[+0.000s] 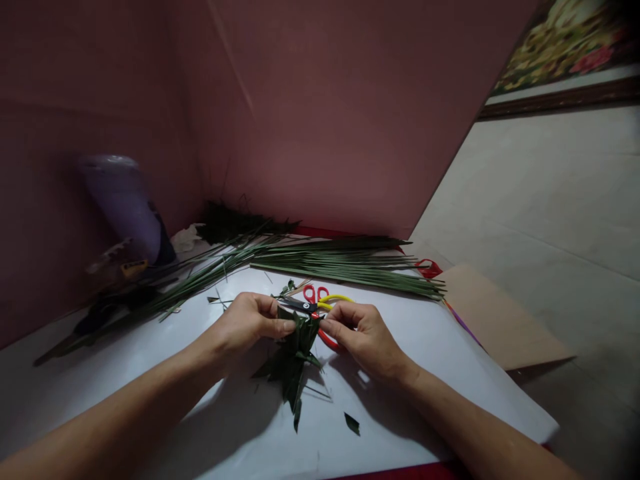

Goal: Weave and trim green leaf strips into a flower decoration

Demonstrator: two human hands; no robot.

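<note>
A folded dark green leaf piece (296, 353) with several pointed tips hangs between my two hands over the white tabletop. My left hand (255, 317) pinches its upper left edge between thumb and fingers. At the upper right edge, the thumb and fingertips of my right hand (353, 327) close on another tip. Just behind the leaf piece lie scissors with red and yellow handles (335, 300) and dark blades. A second pair with red handle loops (316, 293) shows beyond them. My hands and the leaf partly cover these tools.
Long green leaf strips (345, 267) lie across the back of the white table (400, 427). A purple wrapped roll (125, 207) leans at the back left. One leaf scrap (352, 423) rests near the front; a brown board (500, 317) is at the right.
</note>
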